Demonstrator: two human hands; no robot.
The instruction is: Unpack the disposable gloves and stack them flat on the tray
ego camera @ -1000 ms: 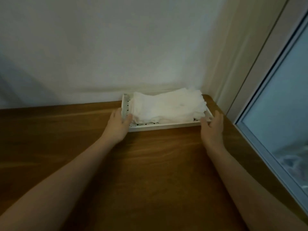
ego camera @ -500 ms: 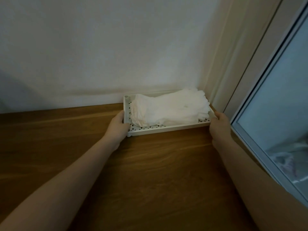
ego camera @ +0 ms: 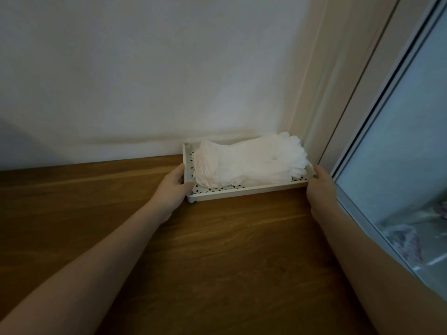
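A flat stack of white disposable gloves (ego camera: pixel 251 164) lies on a white perforated tray (ego camera: pixel 244 192), cuffs to the left and fingers to the right. The tray sits on the wooden table at the back right corner, against the wall. My left hand (ego camera: pixel 172 189) grips the tray's left end, thumb over the rim near the front corner. My right hand (ego camera: pixel 320 187) holds the tray's right end; its fingers are hidden behind the rim.
The brown wooden table (ego camera: pixel 217 250) stretches toward me and to the left. A white wall (ego camera: pixel 169 81) stands directly behind the tray. A window frame (ego camera: pixel 362 146) and glass run along the table's right edge.
Both hands have slid the tray back and to the right, up against the wall and corner. My right hand has moved from the front right corner to the tray's right end.
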